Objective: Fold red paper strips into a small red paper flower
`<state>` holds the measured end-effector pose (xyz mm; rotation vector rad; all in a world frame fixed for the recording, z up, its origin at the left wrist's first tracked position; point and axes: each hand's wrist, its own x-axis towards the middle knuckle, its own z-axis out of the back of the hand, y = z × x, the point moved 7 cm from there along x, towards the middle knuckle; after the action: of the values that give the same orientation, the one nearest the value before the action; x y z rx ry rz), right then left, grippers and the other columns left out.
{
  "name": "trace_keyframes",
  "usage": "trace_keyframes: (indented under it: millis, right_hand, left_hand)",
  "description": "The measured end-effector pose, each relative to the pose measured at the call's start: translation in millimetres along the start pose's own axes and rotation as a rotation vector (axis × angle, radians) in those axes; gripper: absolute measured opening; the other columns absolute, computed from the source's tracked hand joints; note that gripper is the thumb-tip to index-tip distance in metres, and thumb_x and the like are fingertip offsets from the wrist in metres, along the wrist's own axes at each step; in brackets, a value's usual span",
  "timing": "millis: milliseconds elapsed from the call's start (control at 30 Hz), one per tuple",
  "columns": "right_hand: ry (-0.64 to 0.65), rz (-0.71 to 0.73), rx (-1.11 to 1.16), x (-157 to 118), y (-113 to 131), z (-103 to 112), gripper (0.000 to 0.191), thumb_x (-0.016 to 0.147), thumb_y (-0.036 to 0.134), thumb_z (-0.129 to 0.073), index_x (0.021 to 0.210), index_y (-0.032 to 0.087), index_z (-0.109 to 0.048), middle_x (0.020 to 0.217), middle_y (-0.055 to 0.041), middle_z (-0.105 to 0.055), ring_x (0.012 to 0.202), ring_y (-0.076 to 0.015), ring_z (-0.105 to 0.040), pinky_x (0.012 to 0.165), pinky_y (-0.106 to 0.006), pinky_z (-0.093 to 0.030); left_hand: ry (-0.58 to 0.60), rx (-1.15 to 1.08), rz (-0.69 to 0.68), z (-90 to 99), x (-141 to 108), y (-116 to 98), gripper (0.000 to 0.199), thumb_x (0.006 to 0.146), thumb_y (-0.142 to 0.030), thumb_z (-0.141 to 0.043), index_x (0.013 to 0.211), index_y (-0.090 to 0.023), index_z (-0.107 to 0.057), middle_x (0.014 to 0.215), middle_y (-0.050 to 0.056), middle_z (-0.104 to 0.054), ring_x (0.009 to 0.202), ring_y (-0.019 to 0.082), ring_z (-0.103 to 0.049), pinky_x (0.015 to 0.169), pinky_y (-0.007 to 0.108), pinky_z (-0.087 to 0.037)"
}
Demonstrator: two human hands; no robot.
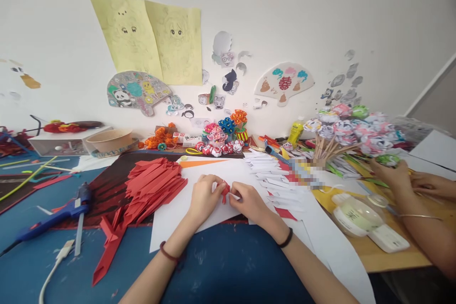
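In the middle of the head view, my left hand (208,194) pinches a small folded red paper piece (225,191) between thumb and fingers, above a white sheet of paper (171,221). My right hand (251,202) is close beside it, thumb and forefinger pressed together at the piece's right edge; whether they grip anything is too small to tell. A heap of folded red paper strips (153,185) lies left of my left hand. Folded white paper strips (267,168) lie in a row beyond my right hand.
At left are a blue glue gun (71,211) and a white USB cable (59,259). Paper flowers (217,137) line the wall. At right, another person's hands (395,175) work near a bunch of paper flowers (345,128), a clear bottle (358,216) and a white box-shaped device (388,239).
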<state>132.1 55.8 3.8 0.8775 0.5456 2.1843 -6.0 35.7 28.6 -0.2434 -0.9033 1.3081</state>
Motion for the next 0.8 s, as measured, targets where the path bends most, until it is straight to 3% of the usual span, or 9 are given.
trace_keyframes:
  millis: [67, 133, 233, 300, 567, 700, 800]
  right_hand:
    - [-0.034, -0.029, -0.004, 0.4, -1.9, 4.6, 0.012, 0.081, 0.017, -0.052, 0.071, 0.02, -0.046, 0.068, 0.0039, -0.054, 0.061, -0.012, -0.047, 0.058, -0.023, -0.033]
    - [-0.074, -0.047, 0.007, 1.0, -2.7, 10.6, 0.008, 0.084, 0.019, -0.052, 0.076, 0.021, -0.05, 0.073, 0.0027, -0.058, 0.063, -0.0128, -0.05, 0.058, -0.023, -0.034]
    - [-0.128, -0.045, -0.006, 1.8, -2.1, 19.2, 0.008, 0.086, 0.021, -0.051, 0.079, 0.021, -0.055, 0.077, 0.0014, -0.062, 0.067, -0.014, -0.054, 0.061, -0.024, -0.037]
    - [-0.153, -0.041, -0.032, 2.1, -2.1, 22.7, 0.008, 0.086, 0.02, -0.052, 0.079, 0.021, -0.057, 0.078, 0.001, -0.063, 0.07, -0.0148, -0.055, 0.063, -0.024, -0.038]
    - [-0.185, -0.031, -0.081, 4.0, -5.5, 26.5, 0.007, 0.086, 0.021, -0.058, 0.08, 0.022, -0.061, 0.077, 0.0006, -0.063, 0.069, -0.0155, -0.056, 0.063, -0.026, -0.042]
    - [-0.358, 0.112, -0.142, -0.2, 6.2, 44.7, 0.01, 0.086, 0.029, -0.064, 0.093, 0.022, -0.066, 0.085, -0.0028, -0.065, 0.082, -0.0195, -0.057, 0.074, -0.031, -0.045]
    - [-0.387, 0.269, -0.192, -4.2, 17.1, 47.8, 0.011, 0.089, 0.029, -0.063, 0.096, 0.026, -0.07, 0.092, -0.0041, -0.066, 0.087, -0.0207, -0.055, 0.079, -0.035, -0.045]
  left_hand:
    - [-0.038, -0.027, -0.048, 8.6, 1.9, -1.5, 0.007, 0.086, -0.023, -0.055, 0.087, -0.021, -0.062, 0.094, 0.002, -0.069, 0.093, 0.022, -0.058, 0.084, 0.036, -0.042]
    - [-0.049, -0.026, -0.171, 18.1, 1.8, -12.3, 0.013, 0.086, -0.02, -0.056, 0.098, -0.021, -0.06, 0.103, 0.003, -0.067, 0.099, 0.022, -0.056, 0.088, 0.036, -0.041]
    - [0.098, 0.061, -0.389, 17.4, -5.0, -35.6, 0.015, 0.086, -0.022, -0.06, 0.101, -0.025, -0.062, 0.114, 0.003, -0.063, 0.106, 0.022, -0.052, 0.091, 0.037, -0.039]
    - [0.141, 0.129, -0.455, 14.5, -10.0, -44.6, 0.02, 0.085, -0.025, -0.064, 0.105, -0.026, -0.062, 0.116, 0.003, -0.062, 0.108, 0.023, -0.051, 0.09, 0.038, -0.038]
    - [0.069, 0.21, -0.469, 6.4, -11.6, -39.3, 0.014, 0.091, -0.031, -0.057, 0.101, -0.026, -0.066, 0.099, 0.002, -0.07, 0.092, 0.02, -0.054, 0.081, 0.036, -0.035]
    - [0.04, 0.202, -0.453, 10.6, -9.3, -35.2, 0.016, 0.092, -0.03, -0.056, 0.104, -0.024, -0.066, 0.095, 0.002, -0.071, 0.09, 0.02, -0.054, 0.08, 0.036, -0.035]
    - [0.025, 0.201, -0.467, 11.2, -8.9, -34.1, 0.017, 0.093, -0.028, -0.055, 0.105, -0.025, -0.065, 0.096, 0.002, -0.071, 0.09, 0.019, -0.054, 0.08, 0.035, -0.035]
